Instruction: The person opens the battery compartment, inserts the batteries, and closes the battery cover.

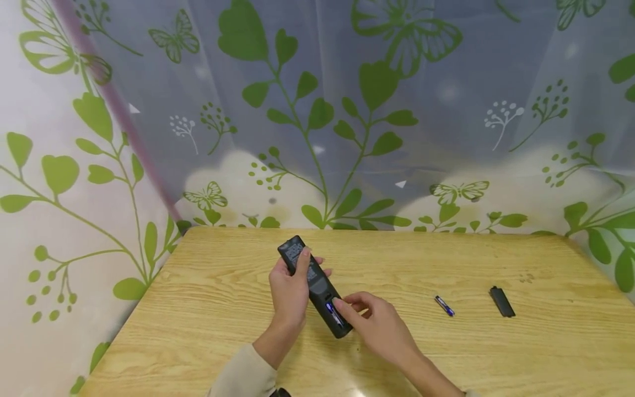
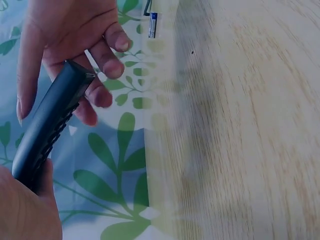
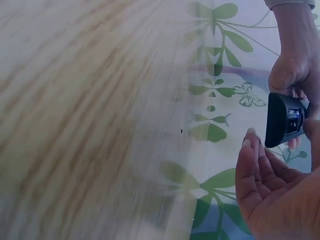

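My left hand (image 1: 290, 292) grips a black remote control (image 1: 321, 285), its labelled back turned up and its thumb across the label. The battery compartment at the near end is uncovered, and a blue-and-silver battery (image 1: 334, 315) lies in it. With the thumb at the compartment's edge, right beside that battery, my right hand (image 1: 384, 328) reaches in from the right. The right wrist view shows the fingers (image 3: 255, 170) of that hand relaxed and apart from the remote control (image 3: 279, 122). In the left wrist view the remote control (image 2: 50, 112) appears edge-on, its buttons facing down.
To the right on the wooden table (image 1: 208, 342) lies a loose blue battery (image 1: 444, 306). Farther right is the black battery cover (image 1: 502, 301). A leaf-patterned curtain (image 1: 347, 138) hangs along the table's back edge, with another patterned panel at the left.
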A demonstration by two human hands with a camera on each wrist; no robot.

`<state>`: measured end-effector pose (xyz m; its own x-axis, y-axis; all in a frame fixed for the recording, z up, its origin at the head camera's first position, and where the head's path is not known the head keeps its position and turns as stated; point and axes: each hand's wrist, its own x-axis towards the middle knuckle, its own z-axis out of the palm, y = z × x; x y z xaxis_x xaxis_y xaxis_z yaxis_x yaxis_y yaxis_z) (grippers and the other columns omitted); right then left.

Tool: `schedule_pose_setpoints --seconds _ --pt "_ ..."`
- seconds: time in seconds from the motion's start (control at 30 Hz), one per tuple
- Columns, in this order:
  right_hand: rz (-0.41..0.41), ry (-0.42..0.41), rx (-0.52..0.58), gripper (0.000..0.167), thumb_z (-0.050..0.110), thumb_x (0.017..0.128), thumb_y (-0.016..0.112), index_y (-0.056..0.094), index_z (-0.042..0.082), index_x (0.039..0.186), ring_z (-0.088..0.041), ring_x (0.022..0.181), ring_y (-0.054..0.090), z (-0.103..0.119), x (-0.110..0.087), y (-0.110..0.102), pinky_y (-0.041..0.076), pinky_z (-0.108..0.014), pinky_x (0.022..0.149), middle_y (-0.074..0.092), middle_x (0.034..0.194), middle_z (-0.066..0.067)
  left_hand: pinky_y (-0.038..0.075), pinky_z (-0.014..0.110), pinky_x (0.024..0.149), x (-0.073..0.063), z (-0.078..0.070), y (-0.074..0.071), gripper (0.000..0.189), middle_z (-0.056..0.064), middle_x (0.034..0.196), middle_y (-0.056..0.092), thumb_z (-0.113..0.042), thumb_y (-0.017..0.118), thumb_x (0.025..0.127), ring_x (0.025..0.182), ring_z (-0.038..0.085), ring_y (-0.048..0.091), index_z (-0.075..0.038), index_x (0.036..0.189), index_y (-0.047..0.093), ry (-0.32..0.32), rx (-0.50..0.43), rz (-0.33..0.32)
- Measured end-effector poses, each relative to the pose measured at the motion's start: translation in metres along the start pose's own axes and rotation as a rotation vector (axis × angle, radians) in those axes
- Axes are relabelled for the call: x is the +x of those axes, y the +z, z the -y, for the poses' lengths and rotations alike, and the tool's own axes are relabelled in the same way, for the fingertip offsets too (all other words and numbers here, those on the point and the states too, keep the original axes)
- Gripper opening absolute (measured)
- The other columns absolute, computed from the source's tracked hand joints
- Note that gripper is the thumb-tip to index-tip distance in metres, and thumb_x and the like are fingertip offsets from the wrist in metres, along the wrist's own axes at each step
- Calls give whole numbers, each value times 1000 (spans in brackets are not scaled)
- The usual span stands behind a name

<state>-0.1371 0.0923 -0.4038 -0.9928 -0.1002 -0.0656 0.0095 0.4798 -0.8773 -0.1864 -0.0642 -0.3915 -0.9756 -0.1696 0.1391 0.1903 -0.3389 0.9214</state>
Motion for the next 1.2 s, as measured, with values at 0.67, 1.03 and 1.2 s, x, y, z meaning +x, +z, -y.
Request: schedule_pose_setpoints --seconds 0.67,1.03,1.2 --pt "8 17 -144 53 68 82 57 68 20 102 -10 71 57 -8 3 3 47 -30 57 62 81 8 59 40 68 -4 0 2 36 30 95 63 -26 60 96 72 35 69 6 111 54 13 61 26" --pt "50 -58 -174 40 44 99 48 66 10 111 -18 85 62 -26 9 -69 50 -31 66 66 95 -2 59 39 65 5 8 -12 35 25 95 66 -23 60 97 71 40 68 7 114 53 10 137 37" --pt "50 -89 -280 33 30 100 51 62 4 117 -21 89 61 -35 14 -110 52 -34 67 64 104 -7 59 40 66 5 8 -12 36 24 96 65 -24 60 97 71 37 69 6 115 53 -11 136 51"
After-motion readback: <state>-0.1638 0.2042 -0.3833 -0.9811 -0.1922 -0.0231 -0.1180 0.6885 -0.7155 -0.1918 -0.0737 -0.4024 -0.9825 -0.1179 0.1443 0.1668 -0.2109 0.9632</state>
